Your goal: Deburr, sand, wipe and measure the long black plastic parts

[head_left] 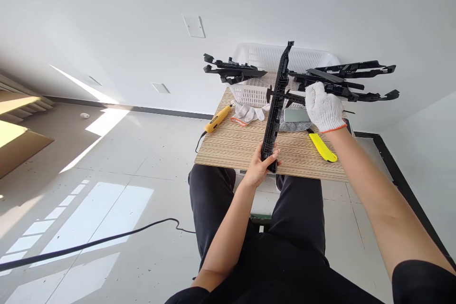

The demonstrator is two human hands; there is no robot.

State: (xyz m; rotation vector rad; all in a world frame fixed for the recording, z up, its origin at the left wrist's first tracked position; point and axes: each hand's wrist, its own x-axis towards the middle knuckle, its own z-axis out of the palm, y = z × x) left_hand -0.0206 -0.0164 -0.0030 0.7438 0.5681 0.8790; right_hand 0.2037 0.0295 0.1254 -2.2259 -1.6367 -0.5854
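My left hand (261, 166), bare, is closed around the lower end of a long black plastic trim part (274, 121), which stands tilted up over the table. My right hand (323, 107), in a white knitted glove with an orange cuff, grips a black caliper (295, 99). The caliper lies crosswise at the middle of the part, its jaws on either side of it; whether they touch it I cannot tell. A thin rod sticks out past the glove on the right. Behind, a white plastic basket (249, 94) bears more black trim parts (237, 71) at its left and others (351, 76) at its right.
On the wood-grain table (228, 145) lie a yellow corded power tool (218, 118), a spare white glove (247, 113), a grey-green block (296, 115) on a grey cloth (295, 126), and a yellow utility knife (322, 147). A black cable (107, 239) crosses the floor; cardboard (21, 147) stands left.
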